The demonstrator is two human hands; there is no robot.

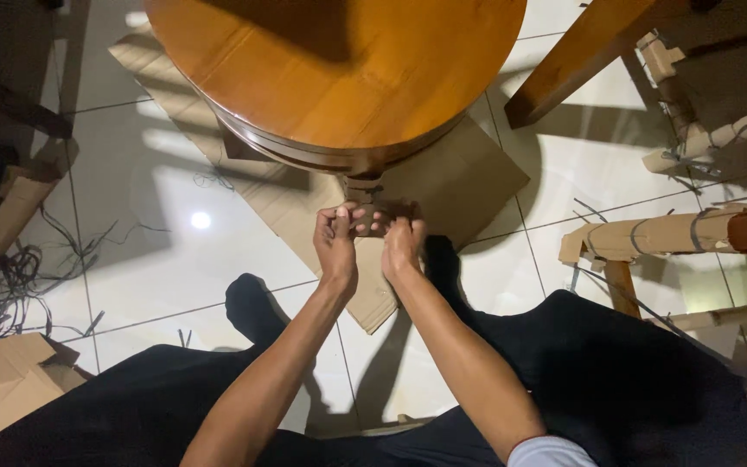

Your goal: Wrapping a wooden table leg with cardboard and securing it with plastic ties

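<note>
Here, your left hand [336, 240] and right hand [403, 245] sit close together just below the near edge of the round wooden table [339, 69], both curled around the top of the dark table leg [365, 192] where it meets the underside. Your left fingers are bent inward and pinched toward the thumb; your right hand is clenched into a loose fist against the same spot. The light is dim there, so whatever small piece sits between your fingertips is probably wrapping or a fitting, but you cannot tell which from this view. Under your hands a flattened sheet of cardboard [469, 177] lies on the white tiled floor [157, 259], running from beneath the table out toward your knees. Your black-trousered legs [616, 380] spread to either side. At the right edge stand wooden furniture parts wrapped in cardboard strips [650, 235]. At the left edge, loose dark strapping [19, 277] tangles beside more cardboard pieces [2, 380].
</note>
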